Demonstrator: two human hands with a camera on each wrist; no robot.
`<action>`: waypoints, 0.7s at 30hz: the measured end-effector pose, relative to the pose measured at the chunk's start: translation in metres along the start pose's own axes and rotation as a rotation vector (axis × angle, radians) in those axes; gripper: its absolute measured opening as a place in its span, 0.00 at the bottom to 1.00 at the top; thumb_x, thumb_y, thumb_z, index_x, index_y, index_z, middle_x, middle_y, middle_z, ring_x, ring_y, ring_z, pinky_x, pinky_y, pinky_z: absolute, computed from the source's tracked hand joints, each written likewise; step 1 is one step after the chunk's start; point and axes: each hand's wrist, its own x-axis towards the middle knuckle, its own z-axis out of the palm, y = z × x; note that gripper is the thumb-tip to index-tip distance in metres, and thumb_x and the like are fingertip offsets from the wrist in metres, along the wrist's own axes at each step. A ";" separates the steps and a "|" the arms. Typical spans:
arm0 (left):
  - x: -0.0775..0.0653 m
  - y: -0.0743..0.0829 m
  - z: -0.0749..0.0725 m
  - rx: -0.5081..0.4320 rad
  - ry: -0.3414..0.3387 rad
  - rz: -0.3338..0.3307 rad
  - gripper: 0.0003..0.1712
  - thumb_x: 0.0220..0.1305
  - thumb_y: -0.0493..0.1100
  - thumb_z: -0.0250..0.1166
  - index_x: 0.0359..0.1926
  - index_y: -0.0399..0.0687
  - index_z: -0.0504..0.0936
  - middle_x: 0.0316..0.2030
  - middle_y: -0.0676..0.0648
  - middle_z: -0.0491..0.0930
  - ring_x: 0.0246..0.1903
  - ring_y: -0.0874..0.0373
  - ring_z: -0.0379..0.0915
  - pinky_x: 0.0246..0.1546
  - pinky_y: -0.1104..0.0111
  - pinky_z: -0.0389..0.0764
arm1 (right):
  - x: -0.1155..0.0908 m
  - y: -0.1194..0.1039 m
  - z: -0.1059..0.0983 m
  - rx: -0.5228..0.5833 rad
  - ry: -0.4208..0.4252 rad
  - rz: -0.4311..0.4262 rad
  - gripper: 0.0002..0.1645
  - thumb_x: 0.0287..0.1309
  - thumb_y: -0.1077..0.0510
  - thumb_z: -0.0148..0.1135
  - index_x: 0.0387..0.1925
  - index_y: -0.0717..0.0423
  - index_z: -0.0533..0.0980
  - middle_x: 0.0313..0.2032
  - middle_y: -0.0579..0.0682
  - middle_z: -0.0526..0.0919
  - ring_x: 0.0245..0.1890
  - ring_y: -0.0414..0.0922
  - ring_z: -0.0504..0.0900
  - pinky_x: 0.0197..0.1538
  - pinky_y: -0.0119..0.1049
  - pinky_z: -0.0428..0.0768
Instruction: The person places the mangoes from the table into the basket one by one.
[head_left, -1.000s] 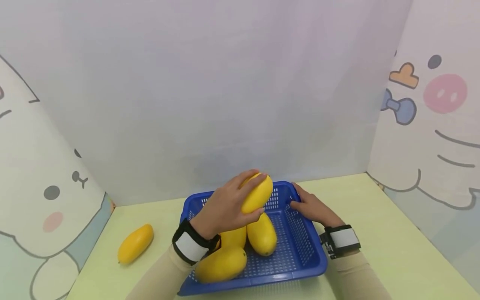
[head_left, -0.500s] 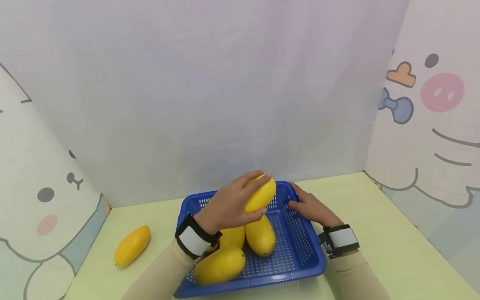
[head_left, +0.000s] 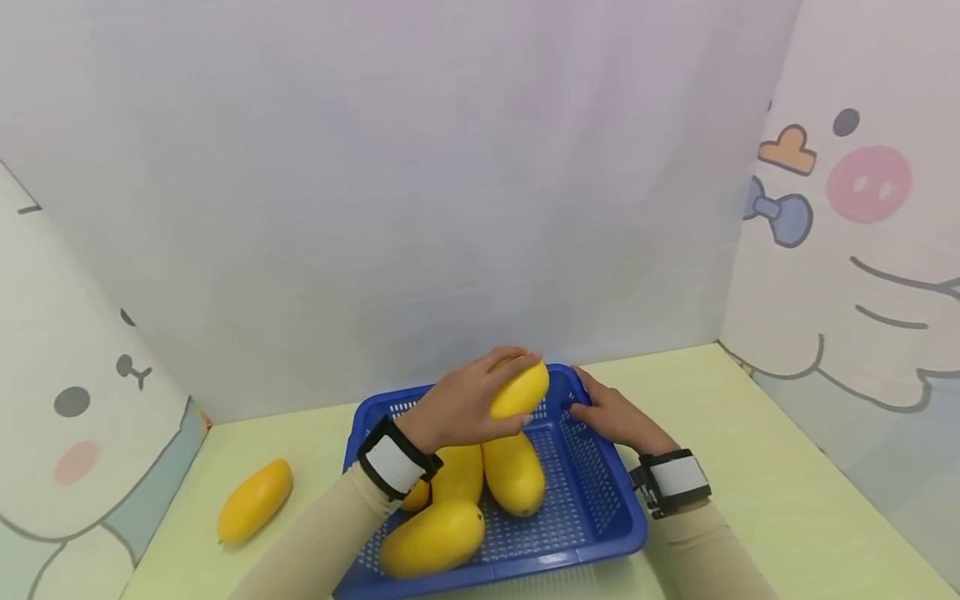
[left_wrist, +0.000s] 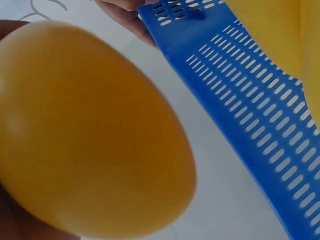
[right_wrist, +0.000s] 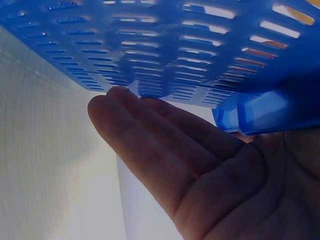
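Note:
In the head view my left hand (head_left: pixel 465 404) grips a yellow mango (head_left: pixel 522 390) over the back of a blue plastic basket (head_left: pixel 558 554). The left wrist view shows that mango (left_wrist: pixel 95 135) large and close, outside the basket wall (left_wrist: pixel 250 125) from that angle. My right hand (head_left: pixel 618 415) holds the basket's right rim, thumb on the inner side. Its fingers (right_wrist: pixel 150 135) lie fairly straight along the outside of the wall in the right wrist view. Inside the basket are several more mangoes (head_left: pixel 433 540), (head_left: pixel 514 475); one orange-toned mango (head_left: pixel 416 497) is mostly hidden by my left wrist.
Another orange-yellow mango (head_left: pixel 255 502) lies on the pale green table (head_left: pixel 780 467), left of the basket. A plain pale wall (head_left: pixel 420 208) rises behind, with cartoon-printed panels (head_left: pixel 870 250) at both sides.
The head view has turned slightly right, so the scene shifts left in the picture. My left hand still holds the mango above the basket, slightly lower in view; the right hand stays on the rim.

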 end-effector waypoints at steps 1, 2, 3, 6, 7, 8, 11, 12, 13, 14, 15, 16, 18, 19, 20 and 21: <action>0.000 -0.002 0.002 -0.008 -0.010 0.000 0.38 0.62 0.61 0.54 0.70 0.62 0.54 0.66 0.53 0.57 0.45 0.62 0.69 0.36 0.74 0.76 | 0.000 0.000 0.000 -0.004 -0.001 -0.002 0.41 0.63 0.55 0.48 0.71 0.61 0.42 0.63 0.68 0.61 0.53 0.57 0.72 0.52 0.54 0.73; 0.001 -0.003 0.003 -0.019 -0.020 0.000 0.38 0.62 0.61 0.55 0.71 0.62 0.53 0.66 0.53 0.57 0.44 0.62 0.69 0.37 0.74 0.76 | 0.000 0.000 0.001 -0.007 0.001 -0.002 0.41 0.63 0.55 0.48 0.71 0.61 0.42 0.63 0.67 0.62 0.53 0.57 0.72 0.52 0.54 0.73; 0.002 -0.004 0.004 -0.029 -0.030 -0.002 0.39 0.62 0.61 0.55 0.71 0.63 0.53 0.66 0.53 0.56 0.44 0.63 0.69 0.37 0.74 0.76 | 0.000 0.000 0.001 -0.006 0.002 -0.004 0.41 0.63 0.55 0.48 0.71 0.61 0.42 0.63 0.68 0.62 0.52 0.56 0.72 0.52 0.54 0.73; 0.005 -0.008 0.008 -0.061 -0.068 -0.008 0.39 0.62 0.62 0.54 0.71 0.64 0.52 0.66 0.53 0.55 0.42 0.63 0.69 0.37 0.73 0.76 | 0.000 0.000 0.002 0.011 0.006 0.004 0.41 0.63 0.55 0.48 0.71 0.60 0.43 0.63 0.66 0.63 0.51 0.55 0.73 0.51 0.53 0.74; 0.007 -0.010 0.010 -0.069 -0.084 -0.017 0.40 0.61 0.63 0.54 0.71 0.65 0.51 0.66 0.53 0.55 0.42 0.63 0.69 0.37 0.73 0.76 | 0.000 0.000 0.002 0.017 0.005 0.005 0.41 0.63 0.55 0.48 0.71 0.59 0.43 0.62 0.66 0.64 0.50 0.54 0.74 0.50 0.52 0.75; 0.009 -0.011 0.011 -0.075 -0.099 -0.026 0.40 0.61 0.64 0.54 0.71 0.65 0.50 0.66 0.54 0.55 0.43 0.63 0.69 0.37 0.73 0.76 | 0.000 0.000 0.002 0.022 0.003 0.002 0.41 0.63 0.55 0.48 0.71 0.59 0.43 0.62 0.66 0.64 0.49 0.53 0.74 0.50 0.52 0.75; 0.012 -0.015 0.015 -0.091 -0.141 -0.057 0.42 0.60 0.66 0.54 0.71 0.66 0.49 0.66 0.53 0.54 0.44 0.63 0.69 0.37 0.73 0.76 | 0.000 0.000 0.002 0.030 -0.002 0.002 0.40 0.63 0.56 0.48 0.71 0.59 0.43 0.62 0.65 0.63 0.50 0.53 0.74 0.51 0.51 0.75; 0.012 -0.016 0.016 -0.095 -0.152 -0.066 0.43 0.59 0.66 0.54 0.71 0.66 0.48 0.66 0.53 0.54 0.44 0.63 0.69 0.38 0.73 0.76 | 0.000 0.000 0.002 0.026 -0.002 0.001 0.41 0.63 0.56 0.48 0.71 0.59 0.43 0.62 0.65 0.63 0.50 0.52 0.74 0.51 0.51 0.75; 0.013 -0.018 0.017 -0.096 -0.164 -0.070 0.43 0.59 0.66 0.54 0.71 0.66 0.48 0.66 0.52 0.54 0.44 0.63 0.68 0.37 0.73 0.76 | 0.000 0.001 0.001 0.019 0.000 0.002 0.41 0.63 0.56 0.48 0.71 0.59 0.43 0.62 0.66 0.63 0.49 0.52 0.74 0.51 0.51 0.75; 0.014 -0.019 0.019 -0.095 -0.172 -0.068 0.43 0.59 0.66 0.55 0.71 0.65 0.49 0.66 0.52 0.54 0.44 0.62 0.68 0.37 0.73 0.76 | 0.000 0.001 0.001 0.016 0.003 0.003 0.41 0.62 0.55 0.48 0.71 0.60 0.43 0.62 0.66 0.64 0.49 0.52 0.74 0.50 0.51 0.75; 0.015 -0.020 0.020 -0.095 -0.180 -0.063 0.43 0.58 0.65 0.56 0.71 0.63 0.50 0.65 0.51 0.55 0.44 0.62 0.68 0.37 0.73 0.76 | 0.000 0.001 0.001 0.012 0.010 0.009 0.41 0.62 0.55 0.48 0.71 0.59 0.43 0.62 0.65 0.64 0.48 0.52 0.75 0.50 0.50 0.76; 0.016 -0.021 0.021 -0.090 -0.186 -0.057 0.43 0.58 0.64 0.57 0.71 0.63 0.51 0.65 0.51 0.55 0.43 0.62 0.68 0.37 0.73 0.75 | 0.000 0.001 0.001 0.010 0.019 0.015 0.41 0.62 0.55 0.48 0.71 0.59 0.44 0.62 0.65 0.65 0.47 0.51 0.75 0.49 0.50 0.76; 0.016 -0.024 0.023 -0.074 -0.199 -0.040 0.43 0.58 0.62 0.58 0.71 0.60 0.53 0.63 0.50 0.56 0.42 0.63 0.67 0.37 0.74 0.75 | 0.000 0.001 0.000 0.009 0.021 0.009 0.41 0.61 0.55 0.48 0.71 0.60 0.44 0.61 0.66 0.65 0.46 0.51 0.75 0.49 0.50 0.76; 0.016 -0.025 0.024 -0.068 -0.203 -0.031 0.43 0.58 0.61 0.59 0.71 0.59 0.54 0.62 0.50 0.57 0.42 0.62 0.67 0.38 0.74 0.75 | -0.001 0.001 0.000 0.011 0.022 0.009 0.41 0.61 0.55 0.48 0.71 0.59 0.44 0.61 0.66 0.65 0.46 0.51 0.75 0.48 0.49 0.76; 0.016 -0.026 0.026 -0.061 -0.205 -0.025 0.42 0.58 0.61 0.59 0.70 0.58 0.55 0.61 0.49 0.58 0.42 0.62 0.67 0.38 0.74 0.74 | -0.001 0.000 0.001 0.017 0.023 0.015 0.41 0.61 0.55 0.48 0.71 0.59 0.45 0.61 0.65 0.66 0.46 0.50 0.75 0.48 0.49 0.77; 0.015 -0.027 0.027 -0.058 -0.208 -0.020 0.42 0.58 0.60 0.59 0.70 0.57 0.55 0.60 0.49 0.58 0.41 0.62 0.67 0.38 0.74 0.74 | -0.001 0.000 0.001 0.022 0.021 0.017 0.41 0.61 0.55 0.49 0.71 0.58 0.45 0.61 0.64 0.66 0.45 0.50 0.75 0.48 0.48 0.77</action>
